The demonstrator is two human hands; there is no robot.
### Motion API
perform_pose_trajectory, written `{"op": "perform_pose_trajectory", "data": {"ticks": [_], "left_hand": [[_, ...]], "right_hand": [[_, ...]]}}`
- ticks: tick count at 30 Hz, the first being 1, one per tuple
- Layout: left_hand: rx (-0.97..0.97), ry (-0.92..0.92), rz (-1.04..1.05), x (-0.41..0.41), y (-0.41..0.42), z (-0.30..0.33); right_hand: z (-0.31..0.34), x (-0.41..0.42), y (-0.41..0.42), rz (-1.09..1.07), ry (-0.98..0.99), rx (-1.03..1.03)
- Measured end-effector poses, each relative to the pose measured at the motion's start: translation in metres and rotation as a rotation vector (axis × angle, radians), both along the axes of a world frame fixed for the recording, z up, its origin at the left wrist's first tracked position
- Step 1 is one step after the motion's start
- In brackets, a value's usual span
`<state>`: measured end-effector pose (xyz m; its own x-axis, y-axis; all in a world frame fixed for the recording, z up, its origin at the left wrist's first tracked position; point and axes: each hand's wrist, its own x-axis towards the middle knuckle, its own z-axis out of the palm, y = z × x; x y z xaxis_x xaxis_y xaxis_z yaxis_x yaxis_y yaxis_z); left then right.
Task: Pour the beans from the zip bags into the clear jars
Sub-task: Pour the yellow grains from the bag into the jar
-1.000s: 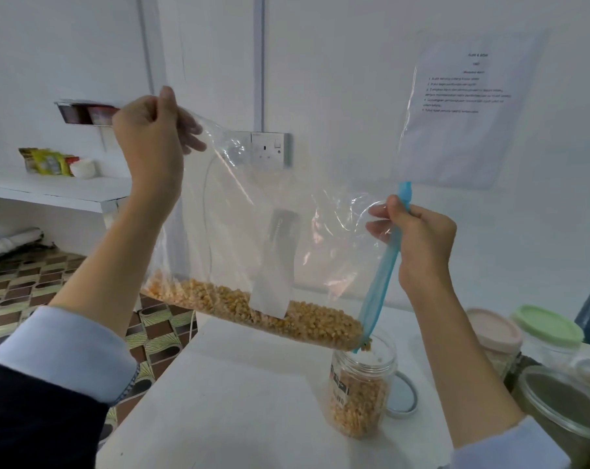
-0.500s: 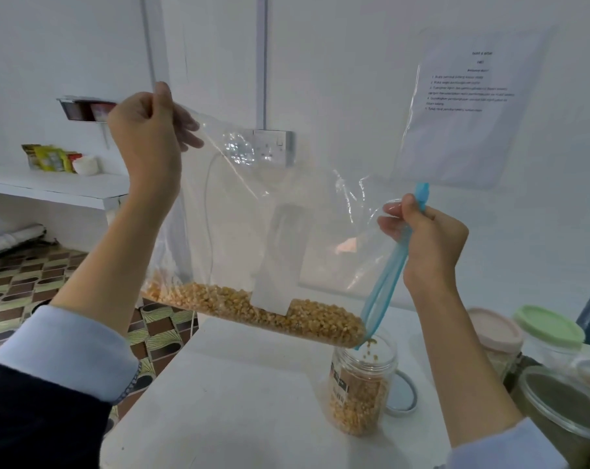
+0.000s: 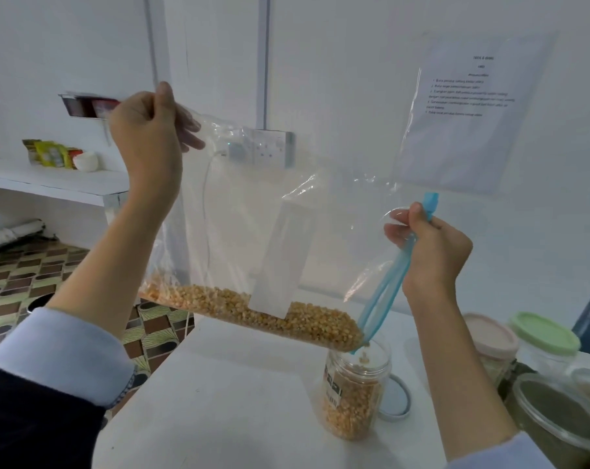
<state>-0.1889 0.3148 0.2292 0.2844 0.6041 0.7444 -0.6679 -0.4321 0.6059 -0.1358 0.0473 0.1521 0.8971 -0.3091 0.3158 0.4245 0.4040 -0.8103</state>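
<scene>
Head view shows the left hand (image 3: 144, 130) raised high, thumb and fingers pinching the bottom corner of the clear zip bag (image 3: 253, 214). Lower and to the right, the right hand (image 3: 432, 252) curls around the blue zip edge (image 3: 388, 289), gripping it near the top. Yellow beans (image 3: 270, 313) lie along the bag's sloped lower edge, and a few drop from its corner into the open clear jar (image 3: 354, 394) standing on the white table (image 3: 219, 401).
</scene>
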Motion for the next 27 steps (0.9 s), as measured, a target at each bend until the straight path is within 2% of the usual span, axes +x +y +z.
{"op": "perform_pose_trajectory", "data": {"ticks": [22,27], "left_hand": [[0.024,0.009,0.018,-0.0089,-0.0042,0.0047],[0.009,0.006,0.022,-0.0091,-0.0051,0.0027]], "right_hand": [[-0.0015,-0.004,-0.001,0.011,0.025,-0.009],[0.002,-0.0056,-0.0057,0.076,0.051,-0.042]]}}
